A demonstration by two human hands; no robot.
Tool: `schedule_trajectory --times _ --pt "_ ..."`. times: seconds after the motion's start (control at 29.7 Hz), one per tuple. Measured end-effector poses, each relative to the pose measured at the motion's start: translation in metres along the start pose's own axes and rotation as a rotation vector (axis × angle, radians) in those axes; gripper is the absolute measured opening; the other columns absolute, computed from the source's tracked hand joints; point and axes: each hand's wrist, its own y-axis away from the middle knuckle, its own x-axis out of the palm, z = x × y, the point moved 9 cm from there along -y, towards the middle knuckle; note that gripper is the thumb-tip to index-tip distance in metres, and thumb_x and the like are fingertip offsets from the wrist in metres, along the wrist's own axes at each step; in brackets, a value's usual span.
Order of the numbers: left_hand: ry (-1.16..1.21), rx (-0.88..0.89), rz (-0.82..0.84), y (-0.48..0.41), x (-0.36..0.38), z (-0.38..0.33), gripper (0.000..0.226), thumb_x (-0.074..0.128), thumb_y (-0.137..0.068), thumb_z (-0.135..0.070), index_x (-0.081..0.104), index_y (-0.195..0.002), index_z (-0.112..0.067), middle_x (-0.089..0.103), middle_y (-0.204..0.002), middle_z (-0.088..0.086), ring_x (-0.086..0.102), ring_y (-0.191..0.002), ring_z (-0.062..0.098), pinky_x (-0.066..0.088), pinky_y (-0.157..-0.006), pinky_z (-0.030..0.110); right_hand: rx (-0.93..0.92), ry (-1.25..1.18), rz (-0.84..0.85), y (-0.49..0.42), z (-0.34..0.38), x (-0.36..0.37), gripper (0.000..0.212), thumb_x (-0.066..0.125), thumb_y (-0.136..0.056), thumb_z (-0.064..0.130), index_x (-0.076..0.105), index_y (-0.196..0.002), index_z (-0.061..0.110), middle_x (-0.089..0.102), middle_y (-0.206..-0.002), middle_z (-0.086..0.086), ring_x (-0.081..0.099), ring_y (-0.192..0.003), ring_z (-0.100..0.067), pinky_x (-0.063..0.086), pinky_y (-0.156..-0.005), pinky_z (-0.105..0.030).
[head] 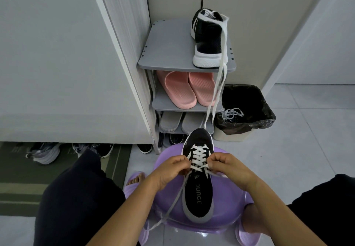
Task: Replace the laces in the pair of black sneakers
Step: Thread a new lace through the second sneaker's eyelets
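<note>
Black sneaker (197,197) sits toe-away on the purple stool (226,203), insole reading "OUNCE", white lace (198,156) crisscrossed most of the way up. Left hand (169,171) and right hand (228,167) each pinch the lace near the top eyelets. The other sneaker (208,34) is up on the grey shoe rack (169,50).

Left hand (172,167) and right hand (224,166) close together, fingers curled, each pinching the white lace (199,167).

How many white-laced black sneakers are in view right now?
2: near sneaker on purple stool, between left hand and right hand; far sneaker atop grey rack. Dark shoes below are partly hidden.
</note>
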Motion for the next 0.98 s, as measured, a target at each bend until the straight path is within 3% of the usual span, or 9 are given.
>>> schedule_trajectory --times 0.1,0.24,0.37,0.51,0.67,0.81,0.98 --pt "0.030 -0.005 -0.012 0.001 0.001 0.003 0.023 0.049 -0.094 -0.011 0.058 -0.073 -0.015 0.060 -0.070 -0.002 0.055 -0.067 0.007 0.046 -0.072 0.019 0.041 -0.016 -0.014 0.000 -0.005 0.000 0.012 0.054 -0.092 0.008 0.056 -0.080 0.009 0.054 -0.066 0.003 0.046 -0.059 -0.005 0.039 -0.057 -0.011" --pt "-0.020 -0.043 -0.085 -0.006 0.001 0.004 0.016 0.054 -0.092 -0.012 0.054 -0.077 -0.015 0.059 -0.070 -0.002 0.055 -0.064 0.009 0.047 -0.066 0.019 0.214 0.111 -0.108 -0.002 -0.014 -0.006 0.025 0.058 -0.091 0.029 0.051 -0.073 0.013 0.052 -0.064 0.000 0.043 -0.053 -0.008 0.036 -0.050 -0.014" --pt "-0.222 -0.149 -0.044 -0.012 0.005 0.003 0.018 0.055 -0.090 -0.013 0.052 -0.072 -0.016 0.056 -0.065 -0.003 0.052 -0.057 0.007 0.042 -0.055 0.016 0.295 0.107 -0.135 -0.003 -0.018 -0.009 0.025 0.058 -0.087 0.018 0.051 -0.063 0.016 0.049 -0.059 0.003 0.041 -0.052 -0.007 0.034 -0.049 -0.015" --pt "-0.240 -0.149 -0.061 -0.014 0.005 0.003 0.022 0.054 -0.087 -0.008 0.053 -0.068 -0.017 0.054 -0.066 -0.003 0.050 -0.061 0.009 0.040 -0.063 0.021 0.345 0.060 -0.208 -0.001 -0.020 -0.007 0.023 0.054 -0.083 0.012 0.048 -0.061 0.015 0.045 -0.056 0.001 0.036 -0.049 -0.010 0.030 -0.045 -0.017" --pt "-0.121 -0.084 -0.201 -0.005 -0.004 0.007 0.024 0.055 -0.086 -0.006 0.054 -0.065 -0.017 0.055 -0.067 -0.003 0.050 -0.066 0.010 0.041 -0.069 0.022 0.306 -0.134 -0.276 0.005 -0.026 -0.011 0.026 0.052 -0.083 0.007 0.048 -0.058 0.013 0.046 -0.055 -0.002 0.038 -0.047 -0.011 0.031 -0.048 -0.020" --pt "-0.079 -0.036 -0.235 0.001 -0.005 0.006 0.021 0.056 -0.086 -0.006 0.056 -0.067 -0.016 0.056 -0.068 -0.003 0.051 -0.068 0.010 0.044 -0.072 0.023 0.241 -0.129 -0.278 0.006 -0.024 -0.010 0.022 0.053 -0.087 0.008 0.052 -0.065 0.011 0.050 -0.059 -0.003 0.040 -0.053 -0.012 0.034 -0.052 -0.018" --pt "-0.057 -0.010 -0.243 0.007 -0.004 0.002 0.019 0.057 -0.089 -0.011 0.057 -0.070 -0.015 0.057 -0.068 -0.003 0.052 -0.064 0.007 0.042 -0.063 0.015 0.180 -0.112 -0.310 0.010 -0.023 -0.012 0.017 0.054 -0.089 0.012 0.057 -0.072 0.008 0.053 -0.062 -0.002 0.044 -0.056 -0.010 0.037 -0.057 -0.019"
